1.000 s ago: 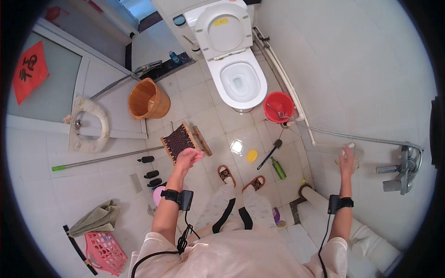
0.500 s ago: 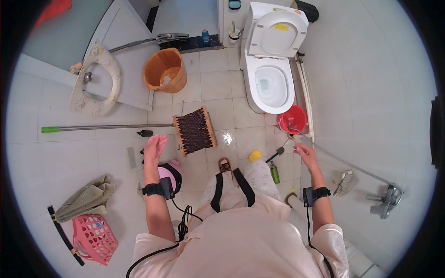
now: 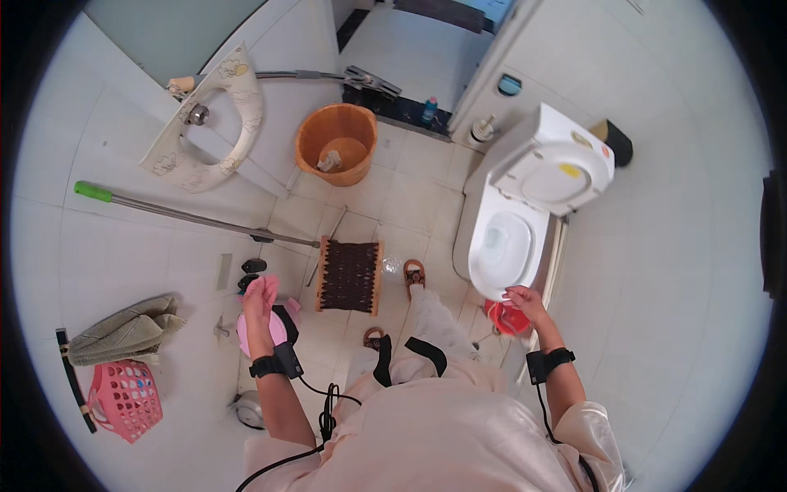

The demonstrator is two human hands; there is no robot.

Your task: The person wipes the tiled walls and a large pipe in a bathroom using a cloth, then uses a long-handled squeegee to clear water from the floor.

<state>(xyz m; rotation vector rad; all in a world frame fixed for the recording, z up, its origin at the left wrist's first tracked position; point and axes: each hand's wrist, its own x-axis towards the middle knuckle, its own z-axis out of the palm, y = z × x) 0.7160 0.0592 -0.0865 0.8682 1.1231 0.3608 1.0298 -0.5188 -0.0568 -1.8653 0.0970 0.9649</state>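
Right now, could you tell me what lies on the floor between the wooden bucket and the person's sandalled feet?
In the head view, a small woven stool stands between the wooden bucket and the feet.

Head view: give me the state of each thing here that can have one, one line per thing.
Toilet: lid and seat up, bowl open.
Wooden bucket: upright, a small thing inside.
Woven stool: upright on the floor.
Pink basket: on the floor, looks empty.
Left hand: open, holding nothing.
Right hand: over the red basin; grip unclear.
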